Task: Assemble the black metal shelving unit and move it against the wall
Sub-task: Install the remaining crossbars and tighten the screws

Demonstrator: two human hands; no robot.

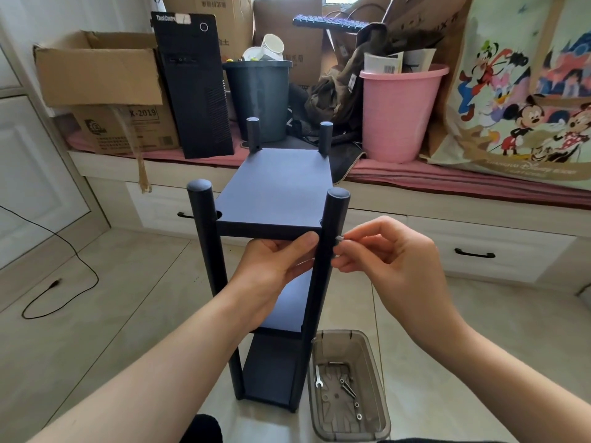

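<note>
The black metal shelving unit (275, 187) stands upright on the tiled floor in front of me, with four round posts and three shelves. My left hand (275, 266) grips the front edge of the top shelf from below, thumb on the front face beside the near right post (332, 238). My right hand (383, 254) pinches a small silver screw (339, 238) against the outer side of that post, just below the top shelf.
A clear brown plastic tray (351, 426) with a small wrench, a hex key and several screws sits on the floor at the unit's right foot. Behind stands a low drawer bench (479, 225) loaded with boxes, a computer tower, bins and a bag. A black cable (64, 251) lies left.
</note>
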